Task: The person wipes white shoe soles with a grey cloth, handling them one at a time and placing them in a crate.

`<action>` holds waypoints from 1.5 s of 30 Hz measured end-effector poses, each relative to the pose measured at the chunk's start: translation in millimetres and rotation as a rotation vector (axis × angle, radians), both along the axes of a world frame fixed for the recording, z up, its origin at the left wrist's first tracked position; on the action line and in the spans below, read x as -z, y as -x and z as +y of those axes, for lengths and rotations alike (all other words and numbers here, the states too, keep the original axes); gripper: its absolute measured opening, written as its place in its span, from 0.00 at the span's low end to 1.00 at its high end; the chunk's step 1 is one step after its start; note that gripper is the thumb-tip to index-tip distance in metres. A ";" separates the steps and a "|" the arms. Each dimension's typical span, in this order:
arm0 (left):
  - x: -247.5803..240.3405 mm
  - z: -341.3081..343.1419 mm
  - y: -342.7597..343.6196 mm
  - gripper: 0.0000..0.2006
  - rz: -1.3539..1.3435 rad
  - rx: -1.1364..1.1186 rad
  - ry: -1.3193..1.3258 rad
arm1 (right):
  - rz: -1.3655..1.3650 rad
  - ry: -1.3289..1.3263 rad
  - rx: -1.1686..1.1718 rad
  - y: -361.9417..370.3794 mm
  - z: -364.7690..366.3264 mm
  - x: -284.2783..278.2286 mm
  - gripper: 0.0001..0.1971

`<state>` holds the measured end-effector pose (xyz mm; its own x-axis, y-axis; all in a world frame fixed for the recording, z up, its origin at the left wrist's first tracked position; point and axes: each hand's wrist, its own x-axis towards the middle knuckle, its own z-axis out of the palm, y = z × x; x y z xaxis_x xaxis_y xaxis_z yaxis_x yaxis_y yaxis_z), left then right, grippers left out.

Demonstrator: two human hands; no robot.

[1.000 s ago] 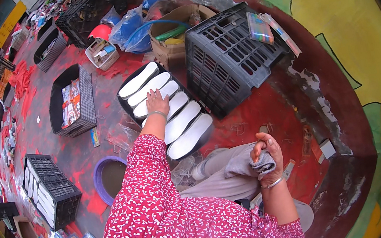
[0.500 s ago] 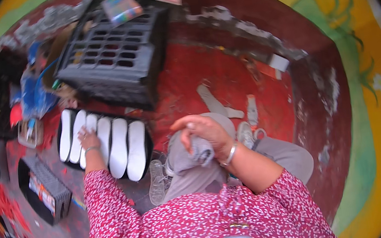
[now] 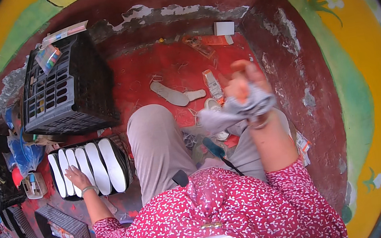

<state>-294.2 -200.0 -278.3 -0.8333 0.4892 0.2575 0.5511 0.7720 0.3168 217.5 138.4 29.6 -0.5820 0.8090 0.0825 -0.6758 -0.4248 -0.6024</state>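
Beside the left knee (image 3: 155,126), spread the left hand (image 3: 79,178) over white insoles (image 3: 97,167) lined up in a dark box (image 3: 126,162), close to the near edge of a black crate (image 3: 82,92). Held the blurred right hand (image 3: 249,81) up, clenched on a gray cloth (image 3: 247,107), well apart from the left, with room ahead over scrap-strewn red floor (image 3: 133,85), between crate and maroon wall (image 3: 322,116).

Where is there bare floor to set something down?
Mostly bare: the red floor between crate and loose sole; also a little between orange packet and right hand. Crowded: shoes between the knees; insoles filling the basket.
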 end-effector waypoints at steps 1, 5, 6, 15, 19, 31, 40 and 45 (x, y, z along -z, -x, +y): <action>-7.0 -9.0 -12.8 0.20 -0.063 0.039 -0.008 | 0.112 -0.010 0.076 -32.1 7.3 -8.5 0.18; -38.5 -3.1 -86.1 0.18 -0.248 0.132 -0.151 | 0.063 -0.150 0.473 -149.2 0.7 -13.2 0.15; -45.1 -1.9 -100.1 0.18 -0.267 0.170 -0.142 | 0.032 -0.114 0.575 -166.7 -7.1 -10.2 0.14; -238.5 88.0 -165.9 0.18 -0.073 0.483 -0.643 | 0.153 0.146 0.723 -239.6 -49.3 48.5 0.11; -305.8 107.7 -203.4 0.19 0.000 0.636 -0.728 | 0.072 0.056 0.729 -213.8 -46.1 17.5 0.12; -298.6 276.9 -311.8 0.50 -1.397 1.181 -0.726 | -0.151 -0.114 0.092 71.1 13.4 -8.2 0.13; -240.1 345.8 -218.4 0.13 -1.515 0.512 -0.954 | -0.435 -0.298 0.095 135.9 89.5 103.7 0.16; -253.6 354.4 -199.5 0.09 -1.561 0.459 -1.133 | -1.348 -0.266 -0.382 85.5 86.0 364.6 0.14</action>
